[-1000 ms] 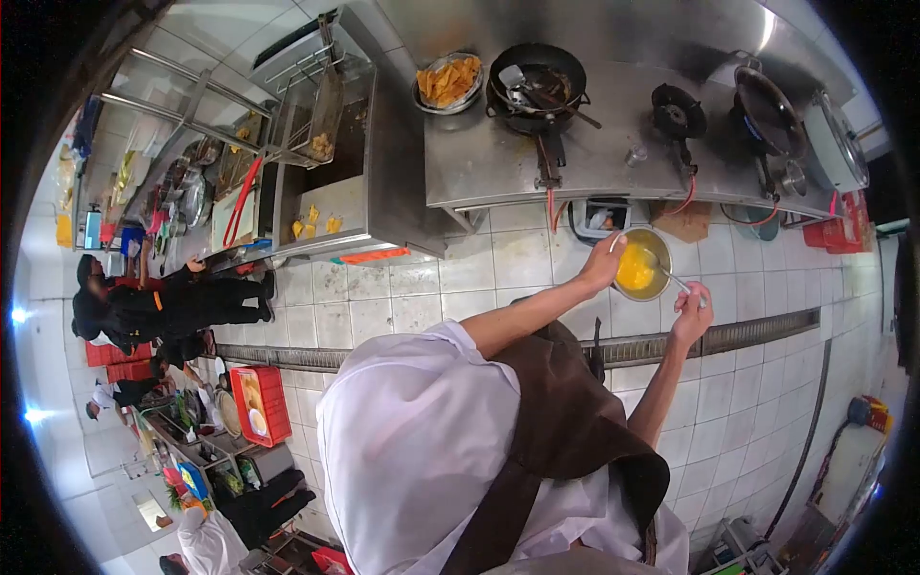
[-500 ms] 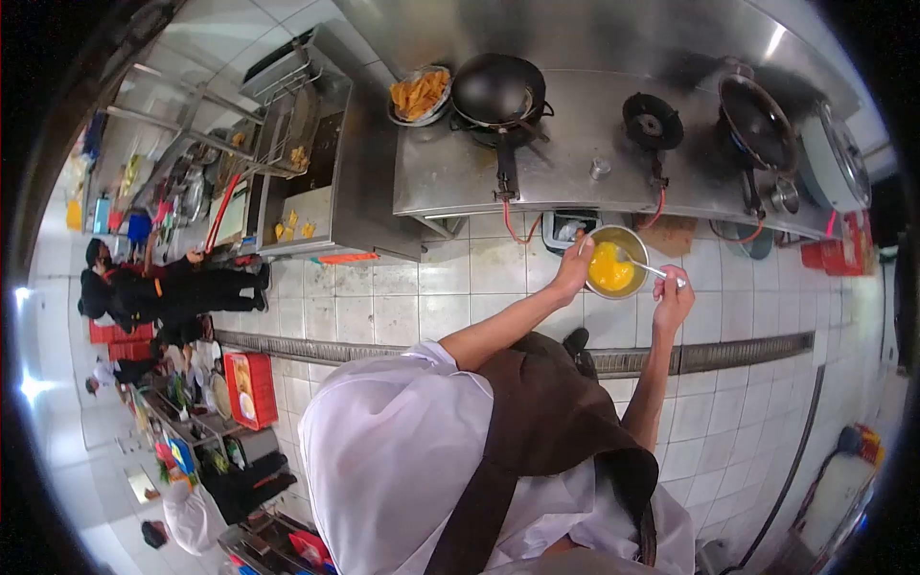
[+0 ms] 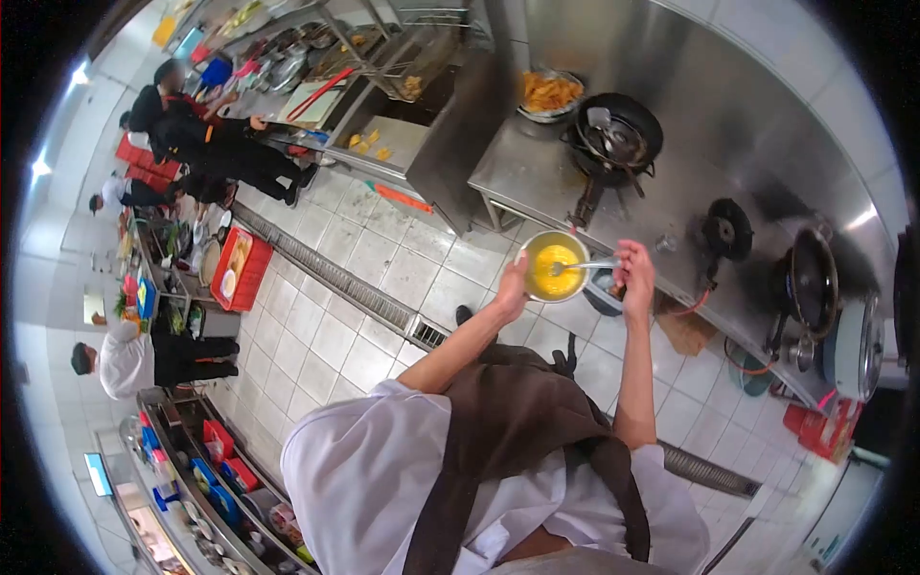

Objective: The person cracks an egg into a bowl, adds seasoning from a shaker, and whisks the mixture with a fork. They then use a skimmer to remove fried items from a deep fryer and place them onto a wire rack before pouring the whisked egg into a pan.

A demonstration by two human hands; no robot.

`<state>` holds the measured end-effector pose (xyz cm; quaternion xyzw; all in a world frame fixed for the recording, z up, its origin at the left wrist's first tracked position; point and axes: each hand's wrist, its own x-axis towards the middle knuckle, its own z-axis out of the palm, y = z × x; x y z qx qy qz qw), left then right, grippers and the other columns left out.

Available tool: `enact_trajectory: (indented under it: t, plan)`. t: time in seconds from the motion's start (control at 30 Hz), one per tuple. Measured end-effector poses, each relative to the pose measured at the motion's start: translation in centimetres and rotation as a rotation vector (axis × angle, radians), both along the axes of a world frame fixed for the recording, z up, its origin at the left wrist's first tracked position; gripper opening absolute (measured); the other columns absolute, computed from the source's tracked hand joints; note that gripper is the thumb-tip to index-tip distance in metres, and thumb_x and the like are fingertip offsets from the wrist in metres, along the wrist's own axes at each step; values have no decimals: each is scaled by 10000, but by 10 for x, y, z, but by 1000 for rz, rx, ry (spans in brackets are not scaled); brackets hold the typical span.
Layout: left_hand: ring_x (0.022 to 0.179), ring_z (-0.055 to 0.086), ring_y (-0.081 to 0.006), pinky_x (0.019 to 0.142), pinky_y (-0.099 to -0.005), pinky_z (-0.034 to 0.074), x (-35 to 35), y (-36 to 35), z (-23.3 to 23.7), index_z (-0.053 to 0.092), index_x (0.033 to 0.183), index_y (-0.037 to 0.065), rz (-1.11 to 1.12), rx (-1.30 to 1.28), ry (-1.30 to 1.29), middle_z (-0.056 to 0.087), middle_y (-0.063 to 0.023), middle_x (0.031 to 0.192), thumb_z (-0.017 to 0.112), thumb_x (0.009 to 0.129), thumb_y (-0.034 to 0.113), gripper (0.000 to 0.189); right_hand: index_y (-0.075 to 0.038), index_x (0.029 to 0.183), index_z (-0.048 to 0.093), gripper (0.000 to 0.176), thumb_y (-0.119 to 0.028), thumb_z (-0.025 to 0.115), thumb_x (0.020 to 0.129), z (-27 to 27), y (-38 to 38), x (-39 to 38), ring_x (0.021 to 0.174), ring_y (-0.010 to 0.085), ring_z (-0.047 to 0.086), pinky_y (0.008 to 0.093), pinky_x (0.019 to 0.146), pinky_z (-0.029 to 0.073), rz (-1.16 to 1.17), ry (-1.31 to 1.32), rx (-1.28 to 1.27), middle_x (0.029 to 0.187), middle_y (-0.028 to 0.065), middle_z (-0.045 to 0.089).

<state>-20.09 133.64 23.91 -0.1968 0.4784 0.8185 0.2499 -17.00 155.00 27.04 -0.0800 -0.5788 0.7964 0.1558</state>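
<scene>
A round metal bowl of yellow beaten egg is held out in front of me, above the floor by the stove counter. My left hand is closed on the bowl's left side, thumb up at the rim. The tines of a metal fork dip into the egg. At the end of its handle, on the right, are the bent fingers of my right hand, gripping it.
Ahead, the steel counter bears a black wok, a bowl of fried orange-brown pieces, a burner and a second pan. A fryer station stands left. Farther left, a person in black and another in white stand.
My view has turned to the left, with more of the kitchen showing on that side. The bowl is still in my left hand; the fork has shifted within the egg.
</scene>
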Motion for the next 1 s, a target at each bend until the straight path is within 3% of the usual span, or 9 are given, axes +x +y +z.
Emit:
enact_trajectory:
  t: [0.2, 0.37, 0.5, 0.57, 0.7, 0.83, 0.87, 0.97, 1.0]
  plan:
    - [995, 568, -199, 811, -389, 492, -43, -171, -15, 422, 1216, 7, 201, -70, 83, 553, -105, 1097, 360, 963, 406, 476, -66, 987, 569, 211, -248, 572, 882, 33, -137, -168, 614, 47, 478, 191, 501, 348, 221, -2, 209, 742, -20, 564]
    - [987, 573, -214, 795, -373, 504, -62, -304, -25, 428, 1225, 11, 401, -173, 184, 548, -115, 1120, 349, 974, 353, 431, -28, 942, 559, 216, -232, 574, 871, 132, -314, -342, 656, 126, 587, 239, 523, 447, 628, 235, -6, 772, 57, 611]
    - [973, 585, -232, 794, -384, 509, -78, -390, -24, 424, 1220, 8, 516, -179, 156, 548, -123, 1122, 355, 972, 347, 426, -17, 962, 551, 228, -215, 584, 853, 172, -439, -494, 678, 195, 613, 295, 597, 522, 660, 118, -33, 770, 102, 614]
    - [977, 585, -234, 799, -384, 509, -83, -423, -14, 425, 1215, 9, 552, -150, 151, 548, -123, 1122, 356, 971, 350, 425, 2, 1010, 535, 287, -231, 572, 848, 152, -489, -551, 723, 255, 623, 339, 671, 543, 452, -354, 80, 861, 138, 618]
    - [968, 594, -238, 791, -388, 521, -96, -485, -21, 430, 1204, 19, 679, -146, 215, 550, -118, 1120, 352, 967, 378, 437, 12, 1078, 508, 362, -262, 544, 845, 114, -526, -594, 757, 301, 620, 405, 673, 548, 373, -624, 462, 988, 164, 601]
    - [937, 609, -240, 733, -375, 540, -120, -534, -17, 430, 1208, 20, 755, -144, 169, 557, -112, 1117, 335, 965, 407, 467, -55, 1265, 426, 508, -316, 533, 842, 80, -539, -641, 1058, 408, 504, 635, 812, 410, 166, -832, -353, 1312, 110, 442]
    - [930, 613, -240, 719, -372, 543, -130, -546, -17, 431, 1208, 19, 775, -148, 188, 559, -112, 1116, 330, 965, 412, 473, -55, 1265, 426, 508, -316, 533, 842, 61, -533, -664, 1058, 408, 504, 635, 812, 410, 154, -829, -349, 1312, 110, 442]
    - [917, 619, -243, 721, -373, 544, -166, -589, -20, 436, 1207, 18, 734, -157, 215, 570, -112, 1097, 333, 963, 421, 482, -25, 1167, 495, 363, -204, 506, 851, -5, -522, -745, 919, 328, 566, 512, 747, 487, 111, -613, 799, 1133, 105, 565]
    - [910, 622, -244, 722, -373, 544, -172, -599, -23, 438, 1206, 17, 723, -167, 217, 576, -112, 1088, 334, 961, 425, 487, -25, 1167, 495, 363, -204, 506, 851, 8, -524, -741, 919, 328, 566, 512, 747, 487, 117, -615, 816, 1133, 105, 565]
